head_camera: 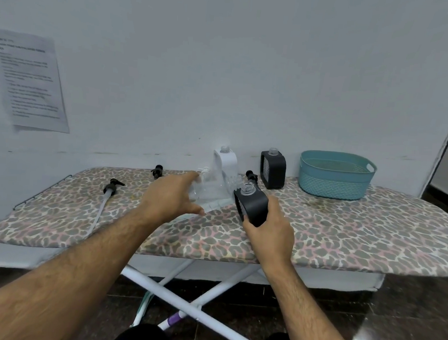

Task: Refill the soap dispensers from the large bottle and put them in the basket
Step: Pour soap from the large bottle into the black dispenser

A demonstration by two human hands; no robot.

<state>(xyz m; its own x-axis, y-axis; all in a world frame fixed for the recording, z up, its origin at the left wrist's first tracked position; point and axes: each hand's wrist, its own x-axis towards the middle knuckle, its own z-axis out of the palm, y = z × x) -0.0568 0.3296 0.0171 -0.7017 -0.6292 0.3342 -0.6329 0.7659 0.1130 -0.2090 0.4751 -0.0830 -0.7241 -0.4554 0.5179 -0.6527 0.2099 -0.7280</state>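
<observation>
My right hand [269, 227] grips a black soap dispenser [251, 203] with its neck uncapped, tilted toward the left. My left hand [172, 196] holds a large clear bottle [210, 187] that leans over on the ironing board [346, 233]. Behind it a white dispenser [225, 162] and a second black dispenser [272, 168] stand uncapped near the wall. A teal basket [335, 174] sits at the back right with nothing visible inside.
Three black pump heads lie loose on the board: one with a long tube [110, 187] at the left, one [157, 170] near the wall, one [251, 176] between the dispensers. A paper sheet [29, 79] hangs on the wall. White crossed legs [193, 301] stand under the board.
</observation>
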